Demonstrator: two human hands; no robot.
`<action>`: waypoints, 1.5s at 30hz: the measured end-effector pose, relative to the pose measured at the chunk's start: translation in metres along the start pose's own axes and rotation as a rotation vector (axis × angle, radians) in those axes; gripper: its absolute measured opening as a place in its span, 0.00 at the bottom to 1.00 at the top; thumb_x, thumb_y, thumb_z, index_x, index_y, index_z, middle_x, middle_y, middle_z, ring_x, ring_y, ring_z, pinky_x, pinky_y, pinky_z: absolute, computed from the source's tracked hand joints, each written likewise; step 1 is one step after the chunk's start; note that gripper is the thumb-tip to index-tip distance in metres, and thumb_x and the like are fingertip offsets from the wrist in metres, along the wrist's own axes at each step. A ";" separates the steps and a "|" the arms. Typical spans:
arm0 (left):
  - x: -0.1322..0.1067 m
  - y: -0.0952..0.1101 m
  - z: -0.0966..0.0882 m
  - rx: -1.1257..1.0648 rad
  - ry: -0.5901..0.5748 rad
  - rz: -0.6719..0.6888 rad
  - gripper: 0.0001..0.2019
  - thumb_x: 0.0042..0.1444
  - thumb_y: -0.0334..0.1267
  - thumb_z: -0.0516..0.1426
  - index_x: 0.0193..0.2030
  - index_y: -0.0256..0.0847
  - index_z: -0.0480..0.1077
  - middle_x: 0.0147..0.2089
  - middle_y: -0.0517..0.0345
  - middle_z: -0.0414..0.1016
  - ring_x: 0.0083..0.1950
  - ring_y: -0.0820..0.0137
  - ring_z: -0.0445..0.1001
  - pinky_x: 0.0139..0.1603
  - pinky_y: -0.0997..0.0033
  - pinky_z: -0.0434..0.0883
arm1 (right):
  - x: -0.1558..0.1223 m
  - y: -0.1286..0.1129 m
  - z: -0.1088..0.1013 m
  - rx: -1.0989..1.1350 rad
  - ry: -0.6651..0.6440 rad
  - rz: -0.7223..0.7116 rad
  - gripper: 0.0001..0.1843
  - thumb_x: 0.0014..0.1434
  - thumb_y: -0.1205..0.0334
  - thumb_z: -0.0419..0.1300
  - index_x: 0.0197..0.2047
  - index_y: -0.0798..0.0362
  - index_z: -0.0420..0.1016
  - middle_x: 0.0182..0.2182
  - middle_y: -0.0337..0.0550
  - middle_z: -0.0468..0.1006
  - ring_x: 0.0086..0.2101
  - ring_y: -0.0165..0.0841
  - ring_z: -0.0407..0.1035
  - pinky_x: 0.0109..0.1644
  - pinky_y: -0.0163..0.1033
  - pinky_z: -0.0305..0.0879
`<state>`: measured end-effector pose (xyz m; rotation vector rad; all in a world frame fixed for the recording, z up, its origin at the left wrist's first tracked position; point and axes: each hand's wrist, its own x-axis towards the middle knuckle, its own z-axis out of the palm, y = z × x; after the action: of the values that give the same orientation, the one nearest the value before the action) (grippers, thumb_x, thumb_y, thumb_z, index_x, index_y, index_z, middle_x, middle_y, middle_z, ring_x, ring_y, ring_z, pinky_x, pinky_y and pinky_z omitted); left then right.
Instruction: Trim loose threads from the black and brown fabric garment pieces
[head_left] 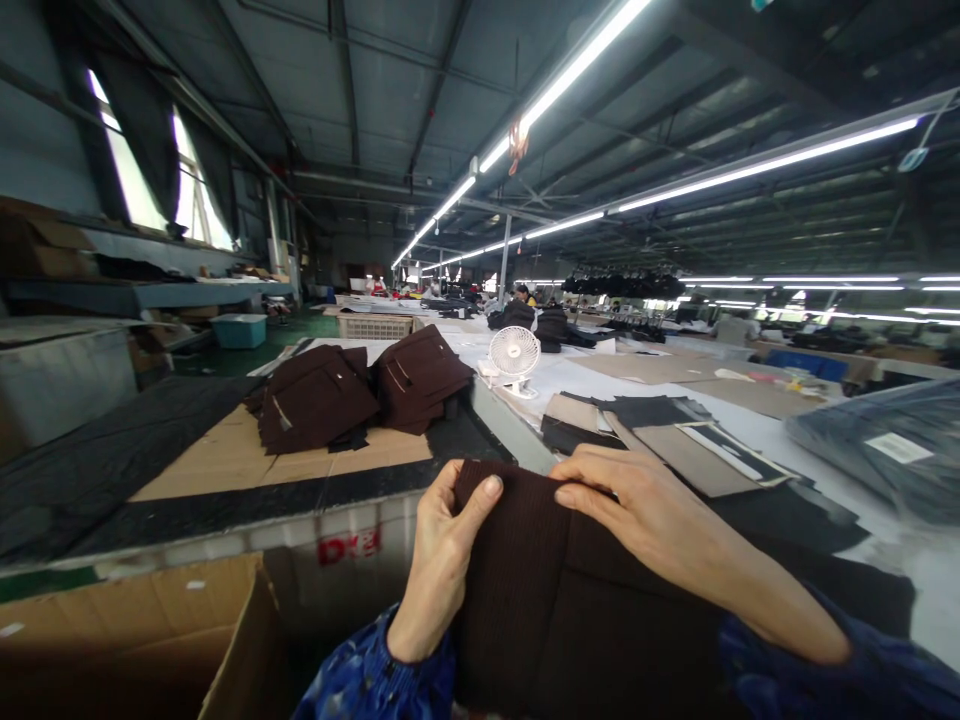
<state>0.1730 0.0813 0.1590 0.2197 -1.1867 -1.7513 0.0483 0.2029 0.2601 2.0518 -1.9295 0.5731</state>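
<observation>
A dark brown piece of fabric [517, 560] with a ribbed band along its left side is held up in front of me. My left hand [446, 545] grips its upper left corner, thumb on the near face and fingers behind. My right hand [637, 500] pinches the top edge further right, thumb and fingers pressed together. Below my forearm the cloth spreads right and out over the table. Beyond my hands, two stacks of brown garment pieces, a left stack [319, 398] and a right stack [420, 375], lie on a cardboard sheet [210, 455].
A small white fan [514, 355] stands past my hands. Grey and black fabric pieces [690, 450] lie on the white table to the right, beside a plastic-wrapped bundle [885, 440]. An open cardboard box [135, 620] sits at lower left. A person [523, 294] is far back.
</observation>
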 end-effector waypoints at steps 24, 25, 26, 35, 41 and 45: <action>0.014 -0.010 -0.011 0.093 0.053 0.051 0.19 0.56 0.51 0.59 0.24 0.36 0.66 0.23 0.63 0.60 0.27 0.76 0.57 0.28 0.76 0.55 | 0.009 0.019 0.012 0.521 -0.213 0.250 0.23 0.66 0.48 0.48 0.42 0.54 0.78 0.40 0.48 0.81 0.39 0.37 0.74 0.44 0.41 0.69; 0.014 -0.010 -0.011 0.097 0.055 0.051 0.19 0.56 0.51 0.59 0.24 0.36 0.66 0.23 0.63 0.60 0.27 0.76 0.57 0.28 0.76 0.55 | 0.010 0.020 0.012 0.536 -0.192 0.276 0.25 0.66 0.47 0.46 0.44 0.55 0.78 0.40 0.49 0.80 0.37 0.36 0.74 0.42 0.41 0.69; 0.014 -0.010 -0.011 0.102 0.057 0.052 0.20 0.56 0.51 0.59 0.24 0.36 0.66 0.23 0.63 0.60 0.27 0.76 0.57 0.29 0.76 0.55 | 0.010 0.021 0.013 0.546 -0.169 0.301 0.27 0.67 0.46 0.44 0.45 0.56 0.77 0.40 0.50 0.80 0.35 0.35 0.74 0.40 0.41 0.70; 0.010 -0.015 -0.010 0.206 0.098 0.167 0.18 0.59 0.48 0.56 0.25 0.37 0.66 0.24 0.64 0.60 0.28 0.76 0.56 0.29 0.77 0.56 | 0.011 -0.007 0.045 0.229 0.226 -0.019 0.06 0.60 0.61 0.62 0.39 0.53 0.78 0.35 0.43 0.79 0.35 0.33 0.73 0.39 0.36 0.70; 0.000 -0.008 -0.006 0.329 0.174 0.337 0.15 0.61 0.44 0.55 0.26 0.38 0.68 0.25 0.63 0.67 0.28 0.75 0.63 0.31 0.77 0.61 | 0.007 -0.021 0.067 0.060 0.442 -0.185 0.06 0.63 0.67 0.58 0.37 0.55 0.76 0.31 0.45 0.76 0.34 0.34 0.68 0.40 0.40 0.67; -0.002 -0.008 -0.005 0.407 0.171 0.438 0.15 0.61 0.42 0.54 0.25 0.38 0.69 0.24 0.63 0.68 0.28 0.75 0.64 0.32 0.77 0.61 | 0.012 -0.019 0.059 0.120 0.238 -0.117 0.12 0.64 0.68 0.55 0.29 0.56 0.73 0.27 0.43 0.73 0.30 0.32 0.66 0.36 0.38 0.63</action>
<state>0.1722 0.0806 0.1489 0.3167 -1.3380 -1.0840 0.0732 0.1666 0.2146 2.0448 -1.6654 0.8801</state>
